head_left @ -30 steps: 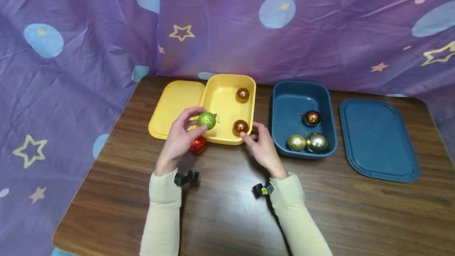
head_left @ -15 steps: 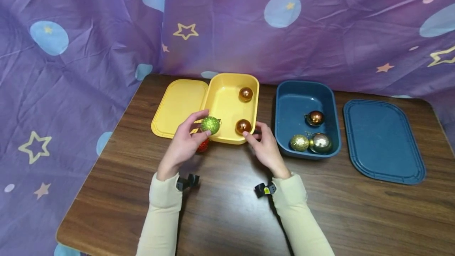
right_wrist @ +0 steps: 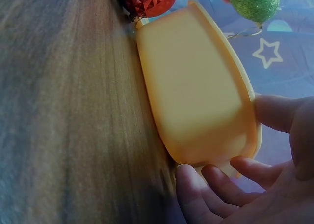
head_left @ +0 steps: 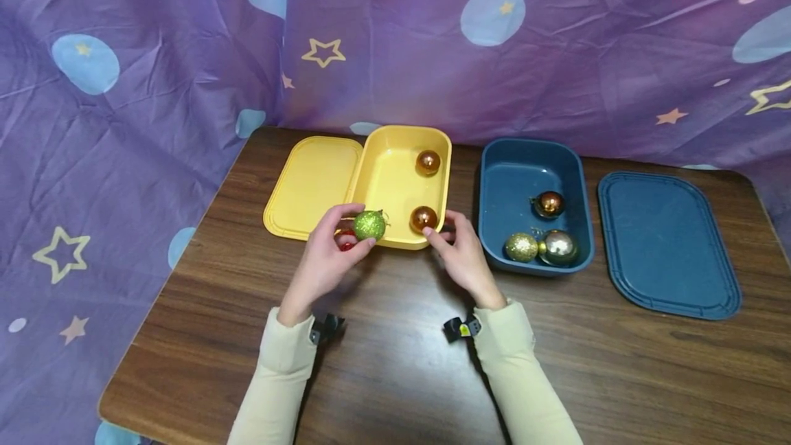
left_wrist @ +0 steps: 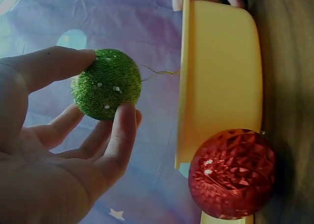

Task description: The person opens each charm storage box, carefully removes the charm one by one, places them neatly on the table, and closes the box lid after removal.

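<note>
My left hand (head_left: 321,256) pinches a green glitter Christmas bauble (head_left: 369,226) between thumb and fingers, above the near left corner of a yellow box (head_left: 391,187). A gold hanging loop (left_wrist: 159,71) sticks out from the bauble in the left wrist view. My right hand (head_left: 462,254) grips the box's near right corner, thumb on the rim and fingers around the outer wall. Two shiny copper baubles, one far (head_left: 428,163) and one near (head_left: 423,219), lie inside. A red faceted bauble (left_wrist: 233,174) sits beside the box, partly hidden by my left hand in the head view.
To the right stands a blue box (head_left: 509,187) with a brown bauble (head_left: 548,204), a gold glitter bauble (head_left: 522,247) and a silvery bauble (head_left: 559,247). A yellow lid (head_left: 312,184) lies left, a blue lid (head_left: 670,246) far right, on the wooden table (head_left: 395,362).
My left hand has drawn the green bauble back from over the yellow box's inside to its near edge, covering more of the red bauble. The right hand keeps its place at the corner.
</note>
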Demonstrator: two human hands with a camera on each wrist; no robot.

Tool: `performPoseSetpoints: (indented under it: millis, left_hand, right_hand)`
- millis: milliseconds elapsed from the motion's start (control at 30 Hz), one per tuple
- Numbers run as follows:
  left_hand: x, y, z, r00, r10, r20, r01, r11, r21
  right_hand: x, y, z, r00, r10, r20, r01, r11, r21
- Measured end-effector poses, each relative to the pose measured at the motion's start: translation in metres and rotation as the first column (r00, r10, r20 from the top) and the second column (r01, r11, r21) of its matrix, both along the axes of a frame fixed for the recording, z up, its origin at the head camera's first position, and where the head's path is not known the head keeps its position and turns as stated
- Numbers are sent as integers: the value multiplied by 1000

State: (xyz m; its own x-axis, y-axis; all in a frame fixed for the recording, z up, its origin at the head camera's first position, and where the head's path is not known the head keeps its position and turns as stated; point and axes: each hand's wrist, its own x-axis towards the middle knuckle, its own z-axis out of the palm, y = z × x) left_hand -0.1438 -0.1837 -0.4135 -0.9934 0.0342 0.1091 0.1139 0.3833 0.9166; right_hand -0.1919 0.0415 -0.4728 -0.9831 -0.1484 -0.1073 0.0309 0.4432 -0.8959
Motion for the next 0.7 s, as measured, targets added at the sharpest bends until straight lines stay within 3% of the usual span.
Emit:
performPoseSetpoints:
  millis: [267, 700]
  left_hand:
    - [12, 1, -10, 999, 9, -52, -12, 998, -67]
    - [26, 6, -21, 999, -16, -43, 13, 998, -63]
  right_hand:
    - [0, 0, -1, 1000, 0, 5, 0, 1000, -7]
    - [0, 0, -1, 1000, -1, 1, 1, 1000, -5]
